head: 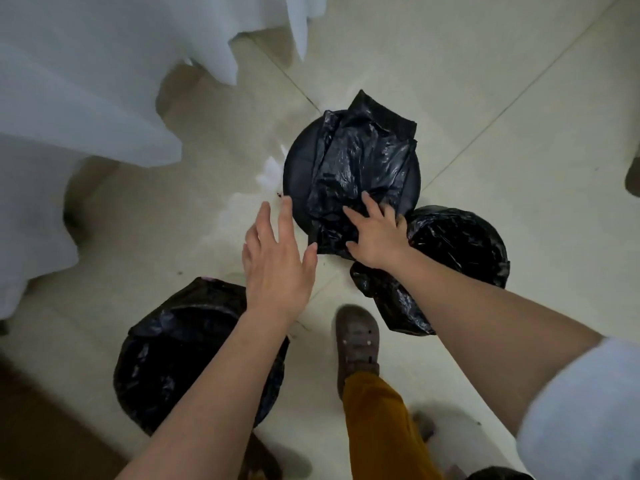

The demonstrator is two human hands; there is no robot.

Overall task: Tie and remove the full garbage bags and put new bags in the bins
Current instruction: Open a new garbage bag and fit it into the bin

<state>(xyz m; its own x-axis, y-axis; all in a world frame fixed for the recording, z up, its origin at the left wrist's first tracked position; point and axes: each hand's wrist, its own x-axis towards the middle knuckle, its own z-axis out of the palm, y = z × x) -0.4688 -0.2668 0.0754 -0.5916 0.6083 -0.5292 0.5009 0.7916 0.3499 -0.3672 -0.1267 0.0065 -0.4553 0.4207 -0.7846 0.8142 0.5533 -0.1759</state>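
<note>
A round black bin (298,168) stands on the tiled floor, and a flat, crumpled new black bag (360,161) lies across its mouth. My right hand (375,235) rests on the near end of that bag, fingers spread over the plastic and thumb at its edge. Just left of the bin's near rim my left hand (277,258) hovers with straight fingers, holding nothing. A second bin lined with a black bag (460,244) stands to the right. A third lined bin (180,355) sits at the lower left, under my left forearm.
White draped tablecloths (86,98) hang at the upper left. My brown shoe (356,341) and mustard trouser leg stand between the near bins. A brown surface fills the lower left corner. Pale floor tiles spread to the upper right.
</note>
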